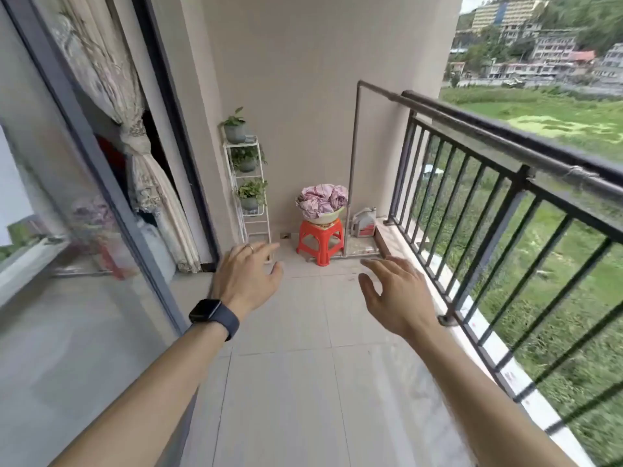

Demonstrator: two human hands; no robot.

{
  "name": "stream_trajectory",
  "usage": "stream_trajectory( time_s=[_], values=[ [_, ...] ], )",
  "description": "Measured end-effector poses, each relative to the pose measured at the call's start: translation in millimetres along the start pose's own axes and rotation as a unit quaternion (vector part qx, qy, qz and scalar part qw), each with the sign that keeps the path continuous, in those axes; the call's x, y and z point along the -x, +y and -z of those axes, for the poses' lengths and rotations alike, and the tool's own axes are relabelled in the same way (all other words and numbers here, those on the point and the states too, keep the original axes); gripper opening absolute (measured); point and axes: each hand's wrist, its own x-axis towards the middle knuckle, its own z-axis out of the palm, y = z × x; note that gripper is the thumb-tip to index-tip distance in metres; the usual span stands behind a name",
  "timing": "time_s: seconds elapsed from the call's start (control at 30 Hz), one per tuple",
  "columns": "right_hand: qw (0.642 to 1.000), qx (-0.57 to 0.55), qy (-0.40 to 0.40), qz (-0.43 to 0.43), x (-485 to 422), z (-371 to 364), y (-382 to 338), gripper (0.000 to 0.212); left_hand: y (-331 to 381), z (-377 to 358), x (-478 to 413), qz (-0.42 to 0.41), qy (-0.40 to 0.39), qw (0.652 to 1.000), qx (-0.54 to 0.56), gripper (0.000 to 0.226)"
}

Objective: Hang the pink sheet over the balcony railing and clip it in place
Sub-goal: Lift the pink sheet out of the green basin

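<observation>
Both arms reach out over the tiled floor, left hand [244, 274] and right hand [392, 291] spread wide, holding nothing. Farther off, the pink sheet [322, 198] sits bunched in a basin [320, 218] atop a red stool [320, 239], beside the balcony railing [519, 153].

One Camera, Worn on My Head

The single wide-angle view looked forward and down along the balcony floor [286, 382] from my head. My forearms reached into it from below, the railing [505, 146] ran close along the right, and the end wall [296, 79] stood well ahead.
</observation>
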Motion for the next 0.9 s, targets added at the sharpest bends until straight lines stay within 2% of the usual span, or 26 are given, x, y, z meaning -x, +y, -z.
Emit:
stream_trajectory(
  time_s=[0.17,0.37,0.57,0.9],
  values=[
    [1.0,-0.008,0.002,-0.009,-89,-31,15,0.039,-21,-24,-87,-0.003,-0.004,1.0,0.006,0.044],
    [1.0,0.002,0.021,-0.011,-195,-99,58,0.04,-41,-86,-199,-0.018,-0.021,0.999,-0.015,0.047],
    [1.0,-0.024,0.02,0.0,-316,-162,106,0.037,-53,-145,-321,0.004,-0.028,0.999,-0.02,0.053],
    [0.999,-0.029,-0.042,-0.002,-501,-276,162,0.042,-103,-242,-510,0.009,-0.062,0.997,-0.05,0.052]
  ],
)
